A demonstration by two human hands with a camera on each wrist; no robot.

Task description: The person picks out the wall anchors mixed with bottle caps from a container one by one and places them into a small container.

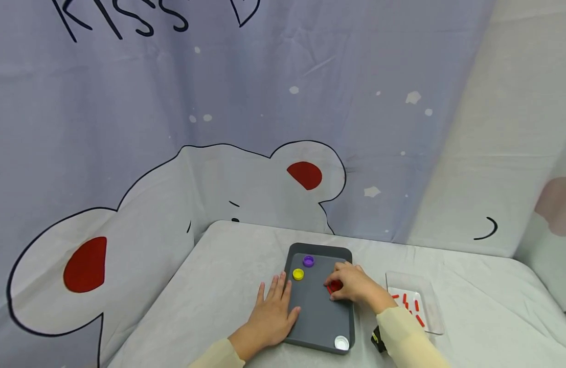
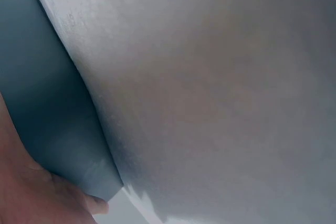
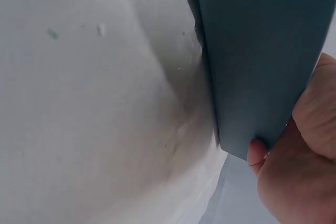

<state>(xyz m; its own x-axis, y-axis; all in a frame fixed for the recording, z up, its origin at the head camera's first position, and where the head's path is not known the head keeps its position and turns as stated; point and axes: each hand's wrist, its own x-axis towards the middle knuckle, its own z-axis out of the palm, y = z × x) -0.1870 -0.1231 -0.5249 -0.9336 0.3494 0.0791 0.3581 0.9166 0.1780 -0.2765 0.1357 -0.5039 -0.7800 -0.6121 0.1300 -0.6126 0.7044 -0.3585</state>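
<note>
A grey rectangular tray (image 1: 317, 317) lies on the white cloth. My left hand (image 1: 271, 314) rests spread along its left rim, fingers straight. Over the tray's right half, my right hand (image 1: 352, 283) has its thumb and index finger bent around a short red stick (image 1: 330, 290). Just behind that stick sits a round dark-red cap (image 1: 337, 285), partly covered by the fingers. A purple cap (image 1: 308, 261) and a yellow cap (image 1: 298, 274) are at the tray's far left; a white cap (image 1: 341, 342) is in the near right corner. The wrist views show only part of each hand beside a dark smooth surface.
A clear plastic box (image 1: 436, 312) stands right of the tray with several red sticks (image 1: 417, 305) inside. A small black and yellow object (image 1: 377, 339) lies partly under the right sleeve. A printed cloth (image 1: 264, 102) hangs behind the table.
</note>
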